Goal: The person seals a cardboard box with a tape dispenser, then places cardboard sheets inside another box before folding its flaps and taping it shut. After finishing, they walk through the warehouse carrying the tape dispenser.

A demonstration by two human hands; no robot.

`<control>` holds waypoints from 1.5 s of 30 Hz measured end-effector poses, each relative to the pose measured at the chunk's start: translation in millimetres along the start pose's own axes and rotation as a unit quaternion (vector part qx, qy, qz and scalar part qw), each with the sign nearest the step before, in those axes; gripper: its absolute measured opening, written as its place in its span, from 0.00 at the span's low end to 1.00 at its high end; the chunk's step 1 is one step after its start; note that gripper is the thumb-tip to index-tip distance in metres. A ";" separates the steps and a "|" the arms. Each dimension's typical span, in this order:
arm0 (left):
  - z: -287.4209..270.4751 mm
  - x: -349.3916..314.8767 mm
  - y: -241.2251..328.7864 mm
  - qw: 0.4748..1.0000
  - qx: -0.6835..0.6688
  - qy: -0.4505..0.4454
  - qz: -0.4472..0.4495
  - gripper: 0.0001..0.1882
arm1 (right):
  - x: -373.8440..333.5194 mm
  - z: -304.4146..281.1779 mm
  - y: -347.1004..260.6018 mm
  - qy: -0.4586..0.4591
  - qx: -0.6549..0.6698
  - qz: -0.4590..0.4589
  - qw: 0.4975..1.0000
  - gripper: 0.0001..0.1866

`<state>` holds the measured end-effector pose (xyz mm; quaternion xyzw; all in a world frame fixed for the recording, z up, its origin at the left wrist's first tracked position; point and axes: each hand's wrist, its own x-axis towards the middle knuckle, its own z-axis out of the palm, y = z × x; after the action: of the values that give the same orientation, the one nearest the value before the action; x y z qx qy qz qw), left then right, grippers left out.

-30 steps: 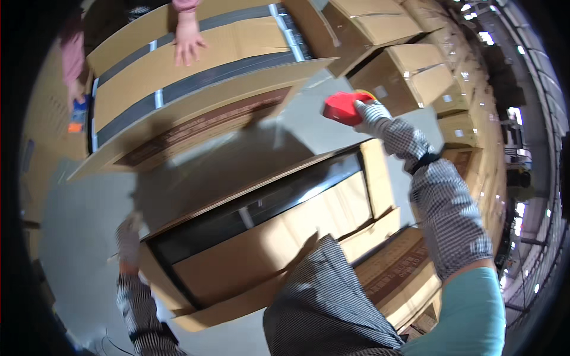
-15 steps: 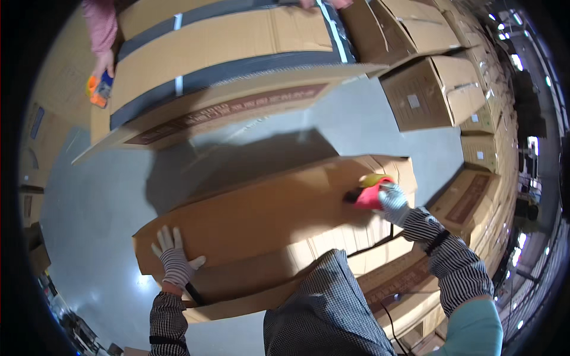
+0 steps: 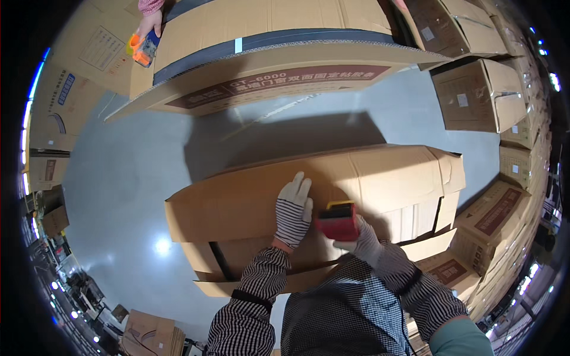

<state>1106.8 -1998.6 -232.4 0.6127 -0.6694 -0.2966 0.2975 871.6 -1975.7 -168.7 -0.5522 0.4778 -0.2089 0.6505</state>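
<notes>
Across the middle lies a long brown cardboard carton [image 3: 249, 202], its near flap [image 3: 267, 286] standing partly out and a dark strip showing along its inside. My left hand [image 3: 294, 207], in a striped white glove, rests on the carton's top flap near the middle, fingers stretched out. Just right of it, my right hand [image 3: 359, 240], gloved too, is closed around a red tape dispenser [image 3: 337, 222] with a yellow edge and black front. The dispenser is over the carton's top; whether it touches the cardboard I cannot tell.
Beyond, a co-worker's hand [image 3: 151, 24] holds an orange and blue tape dispenser [image 3: 143, 50] at another large carton [image 3: 279, 74] with dark contents. Stacked cartons [image 3: 475, 98] line the right side, more cartons [image 3: 56, 107] the left. Grey floor [image 3: 119, 190] lies between.
My left hand has shifted from the carton's left end to its middle. My right hand has brought the tape dispenser left from the right end. The whole view has swung somewhat.
</notes>
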 end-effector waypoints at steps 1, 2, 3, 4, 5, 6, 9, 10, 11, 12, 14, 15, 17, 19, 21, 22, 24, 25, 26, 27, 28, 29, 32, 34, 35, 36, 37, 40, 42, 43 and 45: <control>2.8 -1.2 2.0 0.986 -0.142 0.024 -0.083 0.29 | 8.5 2.8 9.6 -0.002 0.010 0.019 1.000 0.38; 1.5 -10.3 9.7 0.910 -0.351 0.025 -0.218 0.30 | 12.1 2.8 17.5 0.000 0.014 0.018 1.000 0.38; 1.1 -6.8 5.6 0.912 -0.348 0.021 -0.217 0.30 | 14.3 1.1 24.2 -0.006 0.015 0.017 1.000 0.37; -12.7 -14.8 0.7 0.882 -0.409 -0.073 -0.222 0.32 | 8.6 12.4 23.5 -0.016 0.028 0.024 0.999 0.37; -14.6 -12.2 1.3 0.838 -0.477 -0.160 -0.213 0.34 | 13.1 5.3 13.8 -0.058 0.014 0.029 0.998 0.35; -32.6 7.4 43.6 0.802 -0.493 -0.228 -0.247 0.39 | 4.0 -4.9 20.7 -0.034 0.040 0.014 0.999 0.33; -48.7 28.8 50.7 0.774 -0.496 -0.317 -0.234 0.44 | 4.4 3.3 15.3 -0.016 0.125 0.001 0.992 0.29; -47.8 30.2 48.5 0.776 -0.491 -0.318 -0.234 0.44 | 5.0 3.7 11.4 -0.012 0.165 0.022 0.986 0.29; -43.0 30.7 43.7 0.711 -0.559 -0.330 -0.270 0.41 | 5.6 3.2 13.0 -0.011 0.168 0.019 0.986 0.29; -39.6 32.1 41.5 0.638 -0.621 -0.338 -0.305 0.38 | 5.9 1.7 17.9 -0.030 0.187 0.036 0.981 0.29; -37.0 41.1 49.4 0.631 -0.611 -0.325 -0.351 0.33 | 6.3 1.0 26.6 -0.047 0.207 0.052 0.976 0.29; -35.8 46.7 54.0 0.619 -0.603 -0.309 -0.396 0.28 | 5.3 2.4 30.2 -0.040 0.235 0.053 0.970 0.29; -41.4 66.4 65.6 0.657 -0.582 -0.315 -0.361 0.23 | 2.7 -1.5 26.8 -0.030 0.261 0.052 0.963 0.30; -23.4 83.2 62.8 0.688 -0.565 -0.323 -0.321 0.19 | -2.7 -14.5 19.2 -0.008 0.173 0.072 0.982 0.31; 4.2 93.6 34.8 0.791 -0.434 -0.225 -0.368 0.14 | 11.4 -18.1 -32.7 0.022 0.170 0.079 0.982 0.30; 18.8 112.1 35.2 0.790 -0.501 -0.110 -0.336 0.12 | 16.2 -22.0 -48.3 0.067 0.213 0.136 0.965 0.28; 51.9 164.6 46.2 0.872 -0.402 -0.123 -0.251 0.09 | 15.3 -40.2 -73.4 0.162 0.259 0.182 0.935 0.26; 61.7 187.3 24.3 0.844 -0.461 -0.074 -0.263 0.07 | 14.3 -34.5 -76.1 0.154 0.264 0.176 0.936 0.26; 60.3 218.4 -13.4 0.858 -0.438 -0.040 -0.266 0.08 | 6.8 -25.0 -77.3 0.137 0.216 0.201 0.945 0.26; 74.1 240.5 -47.9 0.961 -0.219 -0.002 -0.171 0.11 | -1.5 -28.8 -72.2 0.136 0.148 0.229 0.952 0.27; 99.0 254.0 -52.0 0.963 0.097 -0.245 -0.062 0.11 | -8.8 -35.7 -60.0 0.141 0.186 0.280 0.931 0.28; 114.9 263.3 -55.0 0.800 0.407 -0.438 0.059 0.16 | -14.9 -41.8 -49.3 0.140 0.227 0.327 0.906 0.29; 127.5 209.3 -79.3 0.783 0.262 -0.497 -0.269 0.39 | -13.6 -25.4 -17.7 0.142 0.115 0.317 0.931 0.29; 112.3 202.3 -112.7 0.800 0.455 -0.381 -0.083 0.38 | -7.0 -17.3 -17.7 0.131 0.134 0.314 0.931 0.27; 87.3 203.2 -126.8 0.818 0.446 -0.355 -0.078 0.38 | 3.6 -12.0 -27.3 0.108 0.155 0.324 0.927 0.26; 96.4 200.4 -67.4 0.868 0.341 -0.351 -0.084 0.30 | -11.5 -25.8 -4.4 0.153 0.131 0.305 0.931 0.25; 79.1 197.4 -32.1 0.864 0.257 -0.425 -0.085 0.25 | -15.4 -33.0 -0.4 0.165 0.118 0.300 0.932 0.24; 21.9 53.8 28.9 0.973 0.161 -0.164 -0.014 0.31 | -24.3 -39.8 10.0 0.171 0.099 0.315 0.928 0.25; 7.5 -34.1 70.5 0.960 0.195 -0.187 -0.080 0.42 | -21.9 -47.8 2.0 0.162 0.071 0.315 0.933 0.27; 9.5 -80.7 75.1 0.945 0.232 -0.205 -0.104 0.51 | -15.5 -36.2 -6.2 0.151 0.091 0.323 0.930 0.28; 32.8 -124.7 59.2 0.965 0.228 -0.098 -0.083 0.52 | -8.8 -18.3 -9.7 0.161 0.191 0.296 0.922 0.28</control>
<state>1052.7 -1868.9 -213.0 0.6861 -0.6916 -0.2182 0.0573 854.5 -1981.1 -155.1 -0.2098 0.6686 -0.1802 0.6903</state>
